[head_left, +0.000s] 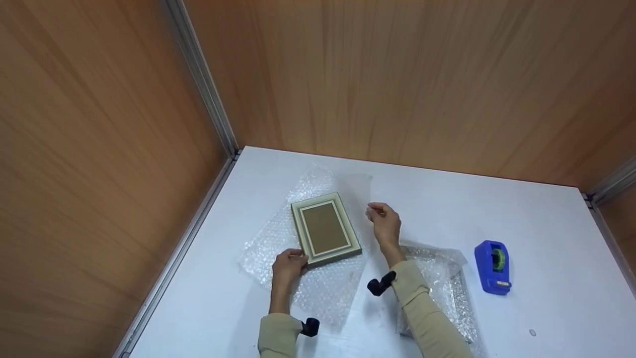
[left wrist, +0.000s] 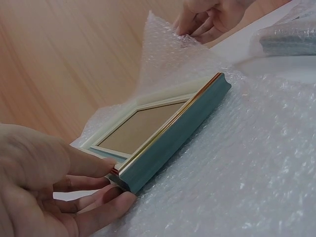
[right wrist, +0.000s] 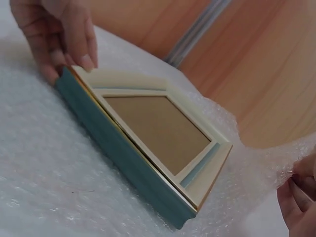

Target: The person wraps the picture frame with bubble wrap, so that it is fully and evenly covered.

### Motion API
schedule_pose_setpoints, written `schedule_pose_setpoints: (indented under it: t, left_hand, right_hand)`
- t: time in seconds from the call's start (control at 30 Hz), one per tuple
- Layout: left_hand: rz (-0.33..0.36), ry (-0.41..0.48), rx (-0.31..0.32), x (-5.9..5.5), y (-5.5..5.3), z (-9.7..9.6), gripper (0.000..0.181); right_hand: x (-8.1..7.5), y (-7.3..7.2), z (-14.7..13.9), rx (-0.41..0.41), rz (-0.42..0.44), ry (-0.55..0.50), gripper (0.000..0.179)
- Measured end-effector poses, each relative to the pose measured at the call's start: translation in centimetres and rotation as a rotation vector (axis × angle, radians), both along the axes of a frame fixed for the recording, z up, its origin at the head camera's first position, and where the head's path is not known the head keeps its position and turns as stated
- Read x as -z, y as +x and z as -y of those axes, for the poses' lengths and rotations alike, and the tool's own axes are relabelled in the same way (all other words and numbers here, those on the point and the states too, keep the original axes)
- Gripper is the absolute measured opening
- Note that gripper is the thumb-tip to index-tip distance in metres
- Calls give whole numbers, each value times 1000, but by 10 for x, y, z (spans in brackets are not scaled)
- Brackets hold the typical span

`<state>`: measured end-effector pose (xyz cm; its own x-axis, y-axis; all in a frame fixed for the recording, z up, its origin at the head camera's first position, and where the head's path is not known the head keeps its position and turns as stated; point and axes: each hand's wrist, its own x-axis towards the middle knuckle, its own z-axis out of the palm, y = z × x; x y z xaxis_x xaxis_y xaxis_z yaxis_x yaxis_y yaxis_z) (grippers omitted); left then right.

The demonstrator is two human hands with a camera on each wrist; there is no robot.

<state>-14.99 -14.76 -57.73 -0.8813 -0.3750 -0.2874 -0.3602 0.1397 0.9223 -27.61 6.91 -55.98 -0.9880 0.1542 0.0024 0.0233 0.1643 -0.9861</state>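
A picture frame (head_left: 326, 227) with a cream face, blue-green sides and a brown centre lies on a sheet of bubble wrap (head_left: 325, 293). My left hand (head_left: 288, 267) grips its near-left corner, thumb on the face and fingers at the side, as the left wrist view shows. To the right of the frame, my right hand (head_left: 386, 223) pinches an edge of the bubble wrap. That edge is lifted off the table, as both wrist views show. In the right wrist view only part of the right hand (right wrist: 300, 197) appears, at the right border.
Another item in bubble wrap (head_left: 447, 288) lies to the right, partly covered by my right forearm. Farther right stands a blue tape dispenser (head_left: 492, 268) with green tape. Wooden panels (head_left: 397, 84) rise behind and to the left of the white table (head_left: 546, 238).
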Motion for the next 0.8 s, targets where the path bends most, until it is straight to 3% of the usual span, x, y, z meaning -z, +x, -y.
schedule_pose_setpoints:
  t: [0.13, 0.57, 0.8]
  left_hand:
    - [14, -21, -6, -2, 0, 0, 29]
    - [20, 70, -10, -1, -3, 1, 30]
    - [38, 64, 0, 1, -3, 0, 29]
  right_hand:
    - [1, 8, 11, -42, -58, 5, 14]
    - [9, 23, 43, -112, -214, 161, 8]
    - [18, 32, 56, -167, -211, 204, 10]
